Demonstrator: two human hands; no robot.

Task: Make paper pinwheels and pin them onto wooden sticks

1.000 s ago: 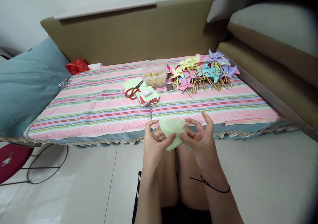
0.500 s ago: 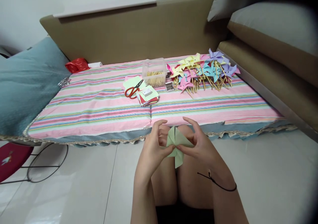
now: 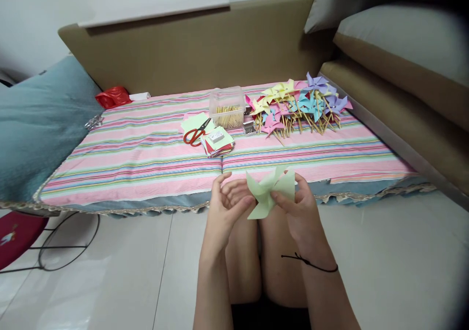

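Observation:
A light green paper pinwheel (image 3: 264, 193) with curled blades is held above my knees. My right hand (image 3: 298, 208) pinches it near its centre, the thumb on the front and the other fingers behind the paper. My left hand (image 3: 230, 205) is just left of the pinwheel, fingers apart and curved, with nothing in it. On the striped cloth ahead, red-handled scissors (image 3: 195, 134) rest on pale green paper beside a stack of coloured paper squares (image 3: 220, 147) with a small box (image 3: 216, 137) on top. A clear plastic box (image 3: 229, 117) holds wooden sticks.
Many finished pinwheels on sticks (image 3: 300, 105) lie at the right of the cloth (image 3: 146, 149), near a small open box of pins (image 3: 249, 128). A red plastic bag (image 3: 113, 97) is at the back left, a red stool (image 3: 20, 235) at lower left.
My left hand has let go of the green paper and opened. The pinwheel has risen and turned in my right hand, and its blades now stand apart.

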